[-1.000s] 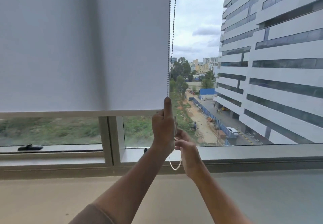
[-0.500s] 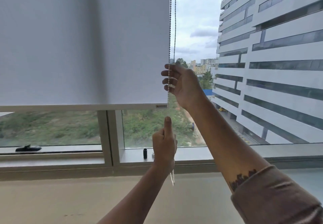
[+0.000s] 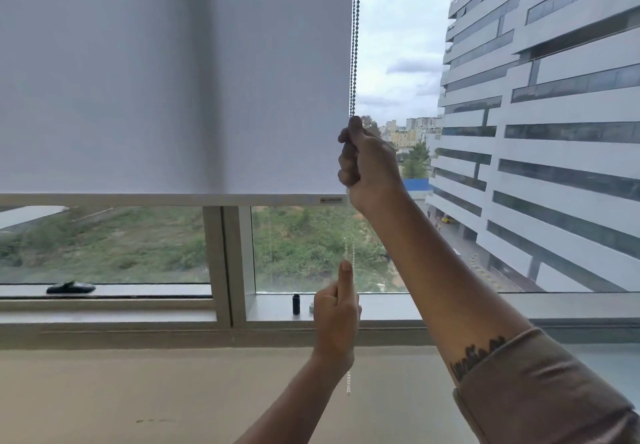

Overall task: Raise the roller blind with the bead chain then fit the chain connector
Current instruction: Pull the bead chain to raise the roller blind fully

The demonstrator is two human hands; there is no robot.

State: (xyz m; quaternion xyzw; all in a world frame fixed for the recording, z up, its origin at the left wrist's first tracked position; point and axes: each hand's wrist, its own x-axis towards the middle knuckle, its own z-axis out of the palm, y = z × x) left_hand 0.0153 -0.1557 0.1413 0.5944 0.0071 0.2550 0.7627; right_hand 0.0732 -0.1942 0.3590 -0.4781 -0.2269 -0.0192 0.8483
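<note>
A white roller blind (image 3: pixel 173 79) covers the upper left of the window; its bottom rail (image 3: pixel 166 200) hangs well above the sill. The bead chain (image 3: pixel 355 38) runs down the blind's right edge. My right hand (image 3: pixel 369 166) is fisted around the chain just above the rail's right end. Lower down, my left hand (image 3: pixel 337 315) grips the same chain with the index finger pointing up; a blurred loose end (image 3: pixel 349 383) dangles below it. A small black cylinder (image 3: pixel 296 304), possibly the chain connector, stands on the sill beside a pale small part (image 3: pixel 311 307).
A window mullion (image 3: pixel 225 263) splits the glass below the blind. A black window handle (image 3: pixel 71 287) lies on the left sill. A beige ledge (image 3: pixel 121 391) spans the foreground. Outside stand a white multi-storey building (image 3: pixel 554 131) and green ground.
My right hand rose from beside the left hand to a high grip on the chain, then closed into a fist. The blind's bottom rail has climbed slightly. The left hand stayed low.
</note>
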